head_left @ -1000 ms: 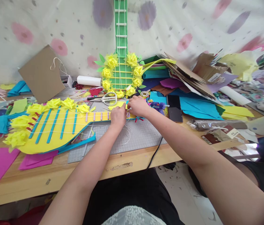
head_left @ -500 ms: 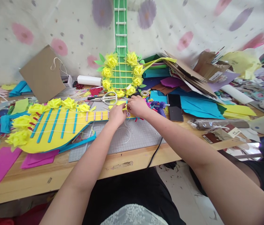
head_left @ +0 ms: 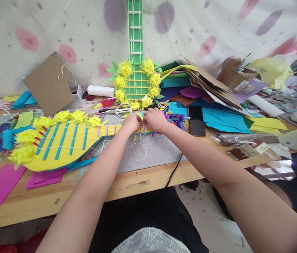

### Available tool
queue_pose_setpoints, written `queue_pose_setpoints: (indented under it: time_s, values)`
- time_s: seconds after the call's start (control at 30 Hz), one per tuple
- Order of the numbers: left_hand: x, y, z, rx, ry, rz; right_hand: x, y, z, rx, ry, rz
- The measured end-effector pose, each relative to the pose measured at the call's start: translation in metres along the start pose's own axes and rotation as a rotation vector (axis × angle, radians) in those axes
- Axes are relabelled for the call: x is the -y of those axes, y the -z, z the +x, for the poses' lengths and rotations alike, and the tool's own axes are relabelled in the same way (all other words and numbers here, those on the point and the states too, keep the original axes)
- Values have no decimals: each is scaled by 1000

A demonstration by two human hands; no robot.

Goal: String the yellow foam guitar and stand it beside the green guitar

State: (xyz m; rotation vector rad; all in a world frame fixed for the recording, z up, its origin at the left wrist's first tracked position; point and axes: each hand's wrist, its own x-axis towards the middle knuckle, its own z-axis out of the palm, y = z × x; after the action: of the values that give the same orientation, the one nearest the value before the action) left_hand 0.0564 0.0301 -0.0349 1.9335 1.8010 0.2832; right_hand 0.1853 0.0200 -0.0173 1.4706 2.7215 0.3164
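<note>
A yellow guitar-shaped craft (head_left: pixel 56 147) with teal bars and yellow paper flowers lies flat, its narrow neck pointing right. My left hand (head_left: pixel 132 123) is closed over the neck, fingertips pinched; what lies between them is hidden. Close beside it, my right hand (head_left: pixel 154 120) is closed too, its fingers pinching the white string (head_left: pixel 143 129) at the neck's right end. Loose string curls below onto the grey cutting mat (head_left: pixel 153 154). Scissors (head_left: pixel 123 110) lie just behind my left hand. To the right of my right hand is a purple glue gun (head_left: pixel 180 118).
A green flowered guitar craft (head_left: pixel 137 82) stands upright at the back. A phone (head_left: pixel 196 120), blue sheets (head_left: pixel 224 119) and stacked cardboard (head_left: pixel 214 82) lie to the right. Magenta sheets (head_left: pixel 2 189) lie front left. A black cord (head_left: pixel 174 171) hangs over the table edge.
My left hand has shifted slightly, with its forearm a little further left, and its fingers look more curled. My right hand stays nearly where it was at the neck.
</note>
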Motion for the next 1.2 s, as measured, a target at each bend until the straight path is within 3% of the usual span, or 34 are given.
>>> queue_pose_setpoints:
  time_s: [0.33,0.7,0.93,1.2]
  values:
    - [13,-13,-4,-279,-243,81,-1,0,3,-7,16,-25]
    - [5,-18,-6,-217,-66,-20,-1,11,8,111,36,-80]
    - [-4,-21,-8,-275,-77,39,-6,16,13,174,68,-86]
    - [-8,-20,-7,-225,4,-26,-12,16,12,141,113,-75]
